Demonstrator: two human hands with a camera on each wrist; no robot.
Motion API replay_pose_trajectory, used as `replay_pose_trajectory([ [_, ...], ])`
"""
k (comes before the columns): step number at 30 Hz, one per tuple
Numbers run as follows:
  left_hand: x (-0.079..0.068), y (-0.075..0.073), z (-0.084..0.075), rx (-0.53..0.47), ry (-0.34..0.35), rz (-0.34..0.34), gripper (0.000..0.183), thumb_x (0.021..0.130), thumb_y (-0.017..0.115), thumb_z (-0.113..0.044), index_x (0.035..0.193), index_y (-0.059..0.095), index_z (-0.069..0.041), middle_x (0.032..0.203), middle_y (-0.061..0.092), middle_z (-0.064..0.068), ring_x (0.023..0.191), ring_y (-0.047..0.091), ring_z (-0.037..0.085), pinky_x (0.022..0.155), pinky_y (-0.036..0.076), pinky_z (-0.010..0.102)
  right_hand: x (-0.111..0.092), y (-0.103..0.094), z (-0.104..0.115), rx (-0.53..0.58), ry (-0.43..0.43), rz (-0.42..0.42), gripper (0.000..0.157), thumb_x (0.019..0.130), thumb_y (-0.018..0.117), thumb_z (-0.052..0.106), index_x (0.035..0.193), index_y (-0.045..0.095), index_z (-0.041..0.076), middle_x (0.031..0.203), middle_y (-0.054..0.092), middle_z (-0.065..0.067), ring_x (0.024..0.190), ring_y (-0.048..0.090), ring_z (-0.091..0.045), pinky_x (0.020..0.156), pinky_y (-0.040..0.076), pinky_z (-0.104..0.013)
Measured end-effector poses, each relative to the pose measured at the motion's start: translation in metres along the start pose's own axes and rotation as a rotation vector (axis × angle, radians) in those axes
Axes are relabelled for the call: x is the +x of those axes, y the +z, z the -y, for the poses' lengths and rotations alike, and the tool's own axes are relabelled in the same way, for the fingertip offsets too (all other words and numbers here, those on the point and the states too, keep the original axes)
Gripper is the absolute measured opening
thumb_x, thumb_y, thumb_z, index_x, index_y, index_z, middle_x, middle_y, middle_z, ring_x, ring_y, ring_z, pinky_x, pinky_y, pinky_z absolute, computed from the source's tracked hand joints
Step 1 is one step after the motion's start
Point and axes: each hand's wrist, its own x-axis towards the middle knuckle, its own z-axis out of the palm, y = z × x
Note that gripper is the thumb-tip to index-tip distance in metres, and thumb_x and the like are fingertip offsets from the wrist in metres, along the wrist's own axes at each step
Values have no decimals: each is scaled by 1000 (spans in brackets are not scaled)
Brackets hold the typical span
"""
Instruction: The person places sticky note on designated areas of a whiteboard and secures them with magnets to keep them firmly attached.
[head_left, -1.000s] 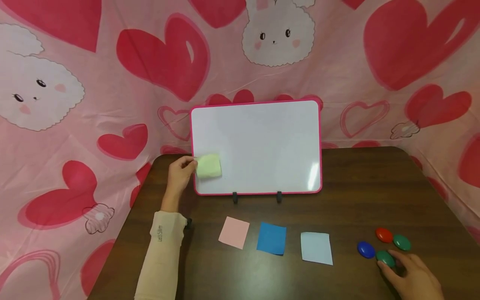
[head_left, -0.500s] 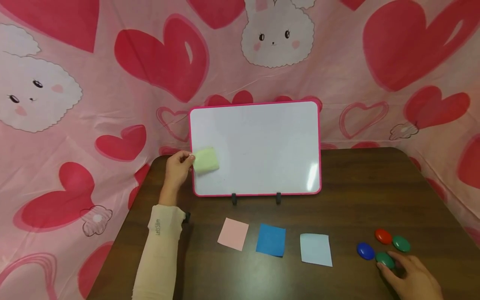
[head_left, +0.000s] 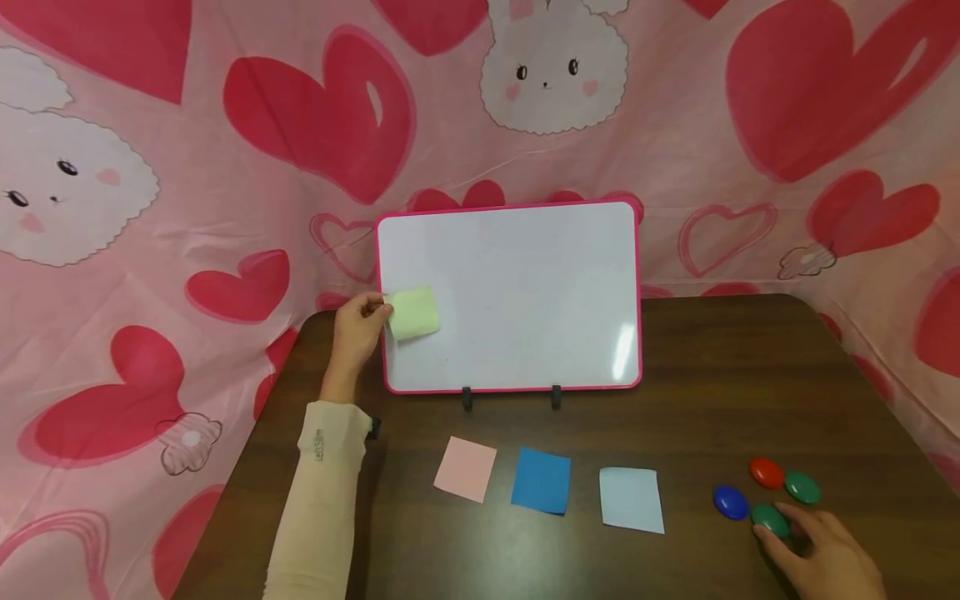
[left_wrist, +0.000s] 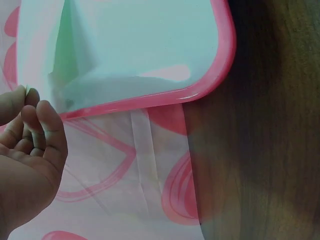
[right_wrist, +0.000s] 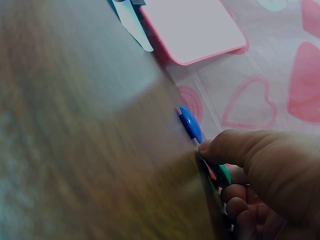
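Pale-green paper (head_left: pixel 414 314) extends to the right of a person's left hand (head_left: pixel 358 327), its near edge pinched between thumb and fingers before a pink-rimmed whiteboard (head_left: pixel 517 292). The sheet overlaps the board's left side; whether it touches the surface cannot be told. A light sleeve (head_left: pixel 315 500) covers the forearm behind that hand. Nearer the person than the left hand, and off to its right, three paper squares lie in a row on a dark wooden table (head_left: pixel 720 392): a pink square (head_left: pixel 465 469), a blue square (head_left: pixel 542 481) and a pale-blue square (head_left: pixel 632 499), the last lying between the two hands. The right hand (head_left: pixel 828 546) grips a green disc (head_left: pixel 770 521) between thumb and finger. Just left of its fingertips sits a blue disc (head_left: pixel 731 502); just beyond them are a red disc (head_left: pixel 767 472) and a second green disc (head_left: pixel 803 487). Pink cloth (head_left: pixel 675 158), printed with hearts and rabbits, hangs beyond both hands.
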Motion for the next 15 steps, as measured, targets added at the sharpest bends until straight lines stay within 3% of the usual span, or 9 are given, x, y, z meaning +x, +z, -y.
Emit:
replay_pose_trajectory([
  [6,5,3,0,49,16,-75,19,92,72,-4,107,71,7,90,65,16,76,57,12,66,46,19,0,0,1,2,3,-13,53,88,77,41,117,66,-2,101,62,-20,76,56,-24,59,42,-36],
  [15,13,6,-2,60,10,-109,17,93,71,-7,104,70,6,90,65,13,78,57,13,66,47,19,-1,0,1,-2,6,-12,53,88,77,41,117,66,-2,101,62,-19,79,59,-30,60,43,-38],
])
